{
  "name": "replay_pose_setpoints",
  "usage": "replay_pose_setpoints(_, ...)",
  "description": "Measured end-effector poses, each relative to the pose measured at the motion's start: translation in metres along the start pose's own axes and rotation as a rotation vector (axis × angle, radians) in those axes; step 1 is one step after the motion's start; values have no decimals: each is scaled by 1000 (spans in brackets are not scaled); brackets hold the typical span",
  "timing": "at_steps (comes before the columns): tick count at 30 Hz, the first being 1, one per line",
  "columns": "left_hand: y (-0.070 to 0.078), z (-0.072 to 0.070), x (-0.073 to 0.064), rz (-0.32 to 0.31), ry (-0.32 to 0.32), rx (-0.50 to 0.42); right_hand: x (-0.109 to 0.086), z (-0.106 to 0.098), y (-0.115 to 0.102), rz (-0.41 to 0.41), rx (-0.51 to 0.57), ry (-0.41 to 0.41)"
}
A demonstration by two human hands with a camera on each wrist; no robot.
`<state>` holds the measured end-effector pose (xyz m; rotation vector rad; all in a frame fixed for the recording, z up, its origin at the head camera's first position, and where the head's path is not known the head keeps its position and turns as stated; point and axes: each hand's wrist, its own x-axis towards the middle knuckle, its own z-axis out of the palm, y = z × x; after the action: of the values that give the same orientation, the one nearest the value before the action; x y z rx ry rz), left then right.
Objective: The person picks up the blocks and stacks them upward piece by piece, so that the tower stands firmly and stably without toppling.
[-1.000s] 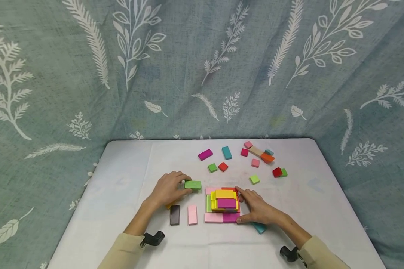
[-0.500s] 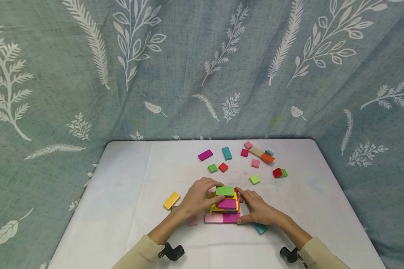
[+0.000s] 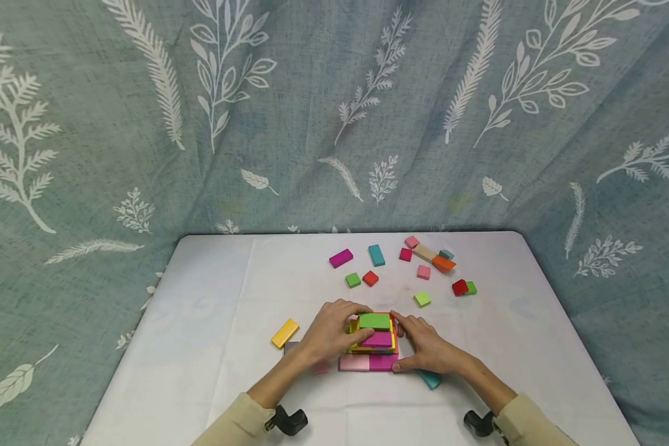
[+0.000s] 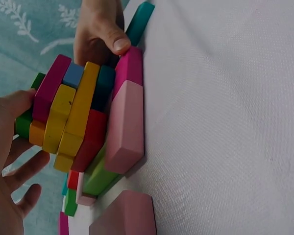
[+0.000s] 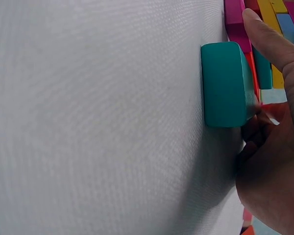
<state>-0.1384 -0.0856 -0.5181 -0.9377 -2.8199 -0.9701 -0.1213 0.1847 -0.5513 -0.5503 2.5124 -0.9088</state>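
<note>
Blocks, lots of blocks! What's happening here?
Someone's left hand holds a green block at the top of a colourful stack. The right hand is at the stack's right side, its thumb touching the purple block at the near bottom corner. A teal block lies by that hand, and a yellow block lies left of the left hand. More loose blocks are scattered farther back on the table.
</note>
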Motion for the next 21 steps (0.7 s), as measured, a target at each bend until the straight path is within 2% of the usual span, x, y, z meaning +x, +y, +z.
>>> replay_pose_setpoints(5,-1,-4,-3,8,11,7,0,0,0,1,10,-1)
replay_pose_setpoints(9,-13,-20,-8,4,42,-27,0,1,-1,28,13,-9)
replay_pose_setpoints(12,-31,-39,-17,-27,77,-26,0,0,-1,42,18,-10)
replay_pose_setpoints(15,-55,-54,-34,-93,116,7,0,0,-2,43,24,-9)
replay_pose_setpoints(18,-83,-61,-58,-143,142,14,1,0,-3,46,30,-8)
replay_pose_setpoints(21,-106,-64,-81,-180,124,-24,1,1,-4,49,30,-7)
